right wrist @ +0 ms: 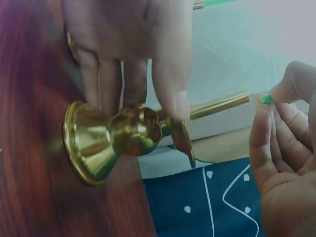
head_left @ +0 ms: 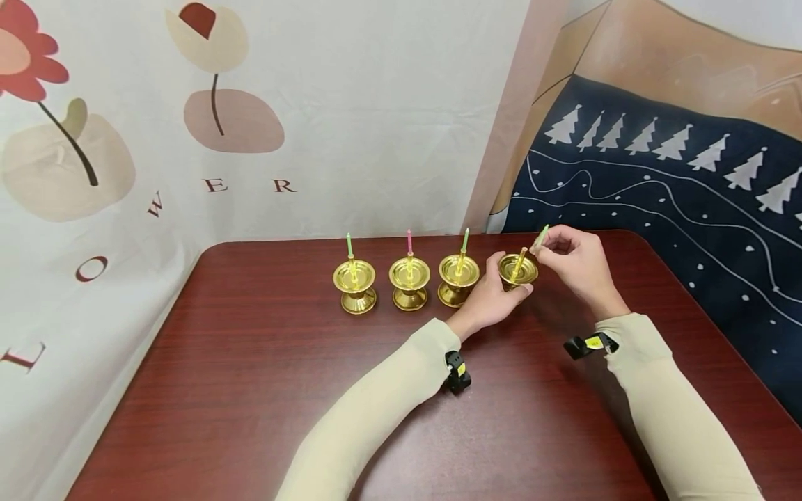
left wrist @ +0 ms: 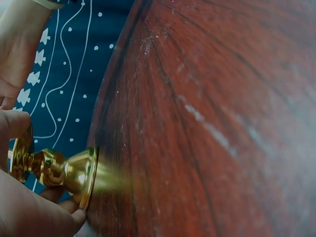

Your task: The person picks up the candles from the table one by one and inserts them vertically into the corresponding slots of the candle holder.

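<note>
At the right end of a row, my left hand [head_left: 491, 298] grips a brass candle holder [right wrist: 140, 131], with thumb and fingers around its cup and stem. From the middle of its dish rises a thin brass tube [right wrist: 222, 104], bare at the top. My right hand [head_left: 578, 266] pinches a light green candle [head_left: 543, 234] between thumb and fingertips, just right of the tube. In the right wrist view, the candle's green end [right wrist: 267, 99] shows between the fingers, close to the tube's tip and apart from it. The holder's base [left wrist: 81, 173] stands on the table.
Three matching holders stand left of my left hand: one with a green candle [head_left: 349, 245], one with a pink candle [head_left: 410, 241], and one with another green candle [head_left: 466, 239]. The dark red table [head_left: 282, 390] ends at a printed cloth [head_left: 376, 125] behind.
</note>
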Demonstrator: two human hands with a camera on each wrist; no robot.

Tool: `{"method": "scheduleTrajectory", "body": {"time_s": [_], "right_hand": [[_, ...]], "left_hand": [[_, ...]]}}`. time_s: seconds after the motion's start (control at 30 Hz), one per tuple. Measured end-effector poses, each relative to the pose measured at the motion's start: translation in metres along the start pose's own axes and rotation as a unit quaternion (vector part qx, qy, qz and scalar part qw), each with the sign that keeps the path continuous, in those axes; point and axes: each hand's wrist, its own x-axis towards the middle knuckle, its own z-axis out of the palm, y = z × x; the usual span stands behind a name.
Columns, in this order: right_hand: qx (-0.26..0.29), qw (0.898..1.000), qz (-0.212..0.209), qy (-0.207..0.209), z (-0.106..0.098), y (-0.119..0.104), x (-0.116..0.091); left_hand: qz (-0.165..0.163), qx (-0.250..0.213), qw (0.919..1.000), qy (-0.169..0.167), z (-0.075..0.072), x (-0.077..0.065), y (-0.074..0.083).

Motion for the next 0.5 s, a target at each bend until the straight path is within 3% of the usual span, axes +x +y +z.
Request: {"method": "scheduleTrajectory", "body": {"time_s": [0.17,0.5], "right_hand": [[0.010,1.000,-0.005,0.020,0.006,-0.002,0.007],[0.001,1.000,-0.013,0.015,0.014,0.000,0.014]], "left_hand": [[-0.019,-0.016,0.9996,0.012,0.003,0.000,0.004],[-0.038,-0.033,0.9983,0.029,0.004,0.002,0.006]]}}
